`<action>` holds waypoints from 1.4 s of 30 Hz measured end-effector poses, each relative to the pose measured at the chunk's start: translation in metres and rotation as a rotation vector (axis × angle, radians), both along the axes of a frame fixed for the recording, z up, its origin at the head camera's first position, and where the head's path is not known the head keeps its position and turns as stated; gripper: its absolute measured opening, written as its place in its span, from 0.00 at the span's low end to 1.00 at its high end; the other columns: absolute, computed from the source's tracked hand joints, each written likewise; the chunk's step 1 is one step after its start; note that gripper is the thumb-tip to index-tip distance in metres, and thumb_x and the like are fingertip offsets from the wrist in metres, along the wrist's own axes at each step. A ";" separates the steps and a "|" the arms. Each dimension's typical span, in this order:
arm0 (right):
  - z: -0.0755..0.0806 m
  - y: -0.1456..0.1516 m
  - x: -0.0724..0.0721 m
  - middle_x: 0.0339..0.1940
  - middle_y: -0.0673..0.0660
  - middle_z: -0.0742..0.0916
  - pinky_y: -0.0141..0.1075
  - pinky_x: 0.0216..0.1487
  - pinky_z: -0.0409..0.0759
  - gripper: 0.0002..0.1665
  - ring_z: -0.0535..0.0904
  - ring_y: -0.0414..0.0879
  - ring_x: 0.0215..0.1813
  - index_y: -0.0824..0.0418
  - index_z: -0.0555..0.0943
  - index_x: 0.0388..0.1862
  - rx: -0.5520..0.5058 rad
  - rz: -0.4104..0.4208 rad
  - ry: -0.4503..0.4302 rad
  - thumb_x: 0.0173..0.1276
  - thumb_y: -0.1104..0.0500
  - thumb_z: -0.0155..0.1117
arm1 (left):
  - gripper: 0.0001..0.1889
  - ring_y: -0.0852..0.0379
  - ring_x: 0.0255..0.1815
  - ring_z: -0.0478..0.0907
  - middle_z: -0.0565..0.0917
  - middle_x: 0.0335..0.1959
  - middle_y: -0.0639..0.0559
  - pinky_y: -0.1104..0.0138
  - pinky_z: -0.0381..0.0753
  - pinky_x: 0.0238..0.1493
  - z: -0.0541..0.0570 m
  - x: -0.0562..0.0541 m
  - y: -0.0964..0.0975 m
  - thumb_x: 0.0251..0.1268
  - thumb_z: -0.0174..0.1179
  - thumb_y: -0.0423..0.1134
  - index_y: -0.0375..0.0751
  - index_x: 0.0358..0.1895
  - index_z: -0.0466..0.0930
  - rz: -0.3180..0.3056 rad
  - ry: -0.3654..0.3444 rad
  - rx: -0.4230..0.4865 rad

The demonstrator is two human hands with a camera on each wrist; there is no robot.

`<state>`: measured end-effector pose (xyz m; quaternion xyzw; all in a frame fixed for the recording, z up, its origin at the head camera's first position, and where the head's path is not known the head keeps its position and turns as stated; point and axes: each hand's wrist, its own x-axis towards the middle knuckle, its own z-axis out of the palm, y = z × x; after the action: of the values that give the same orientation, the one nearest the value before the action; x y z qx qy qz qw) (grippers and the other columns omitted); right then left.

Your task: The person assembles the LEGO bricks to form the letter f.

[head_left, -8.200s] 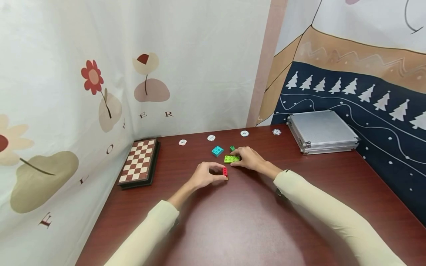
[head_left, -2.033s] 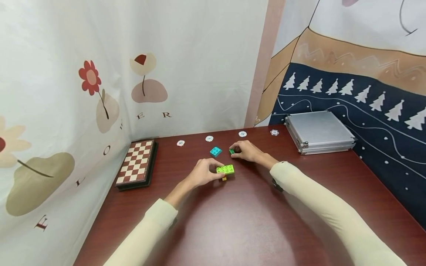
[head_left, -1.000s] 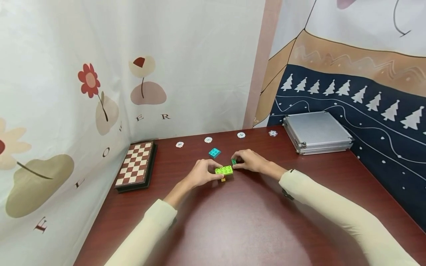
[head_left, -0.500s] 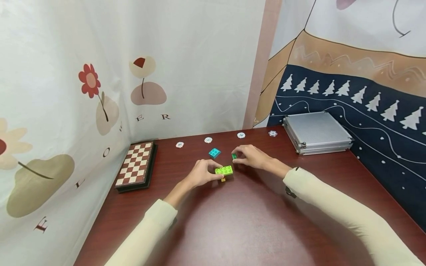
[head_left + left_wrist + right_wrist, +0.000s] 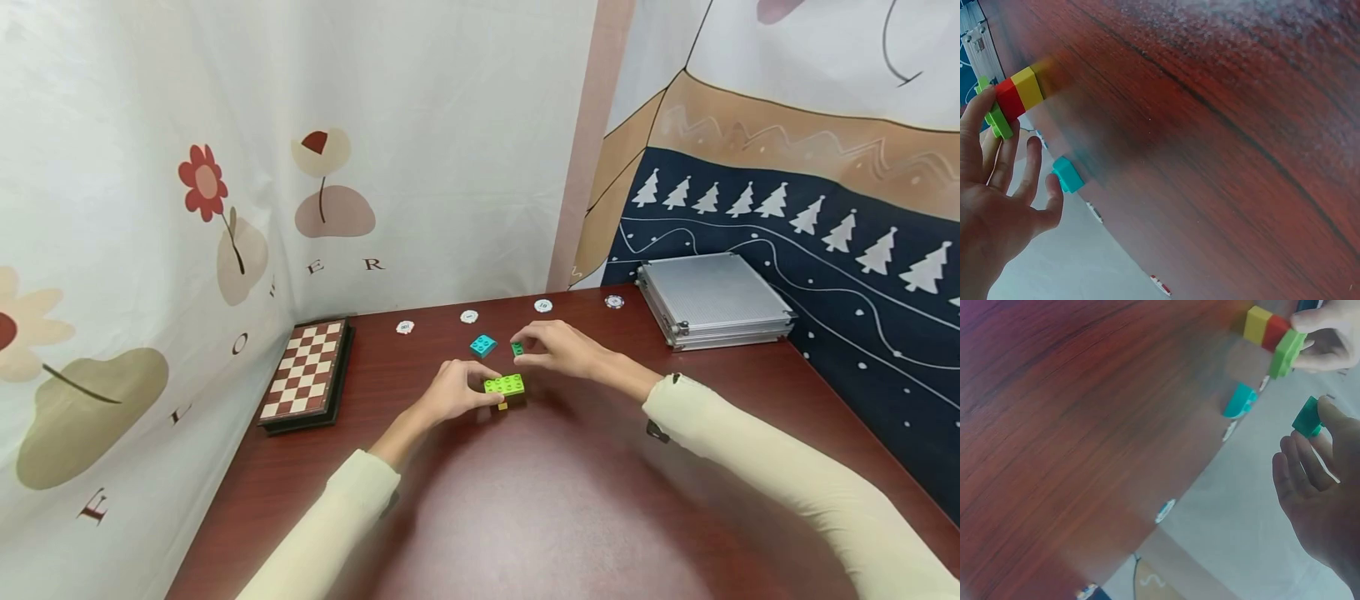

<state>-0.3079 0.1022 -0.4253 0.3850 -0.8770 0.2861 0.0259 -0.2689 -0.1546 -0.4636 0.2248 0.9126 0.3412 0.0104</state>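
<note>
My left hand (image 5: 456,391) pinches a lime green building brick (image 5: 504,385) between thumb and fingertips. That brick tops a stack: in the left wrist view a red brick (image 5: 1010,99) sits under it, and a yellow brick (image 5: 1027,87) forms the base on the table. My right hand (image 5: 561,348) pinches a small dark green brick (image 5: 517,349) by its sides, with its studs upward. The right wrist view shows this green brick (image 5: 1307,417) raised off the table, apart from the stack. A turquoise brick (image 5: 483,346) lies on the table behind the stack.
Several poker chips (image 5: 468,317) lie in a row along the back edge of the table (image 5: 525,500). A checkered board box (image 5: 306,372) stands at the left. At the back right lies a silver case (image 5: 716,296), against the curtain.
The lime green brick, on the table 8.2 s ago, now tops the red one. My right hand has picked up the dark green brick and shifted left and away over the last second.
</note>
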 end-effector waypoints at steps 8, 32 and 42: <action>0.007 -0.012 0.014 0.46 0.47 0.87 0.39 0.48 0.84 0.21 0.85 0.47 0.47 0.58 0.86 0.57 -0.005 0.040 0.006 0.70 0.50 0.75 | 0.18 0.53 0.41 0.83 0.90 0.35 0.60 0.63 0.79 0.41 -0.001 0.000 0.000 0.54 0.81 0.48 0.51 0.48 0.93 0.018 0.029 -0.017; -0.019 -0.029 0.023 0.39 0.46 0.88 0.30 0.34 0.77 0.18 0.77 0.40 0.32 0.54 0.88 0.53 0.016 0.100 0.003 0.67 0.48 0.77 | 0.19 0.63 0.41 0.85 0.91 0.39 0.59 0.63 0.84 0.46 -0.003 0.004 -0.001 0.55 0.80 0.48 0.46 0.49 0.92 0.054 -0.014 0.019; -0.019 -0.032 0.025 0.40 0.53 0.89 0.32 0.35 0.77 0.20 0.80 0.49 0.34 0.56 0.88 0.52 -0.006 0.092 -0.003 0.67 0.47 0.77 | 0.18 0.58 0.43 0.85 0.91 0.39 0.59 0.62 0.83 0.46 -0.003 0.004 -0.002 0.56 0.79 0.47 0.46 0.48 0.92 0.034 -0.018 0.023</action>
<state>-0.2831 0.0702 -0.4443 0.4245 -0.8575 0.2904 0.0126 -0.2649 -0.1563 -0.4664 0.2062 0.9123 0.3536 0.0100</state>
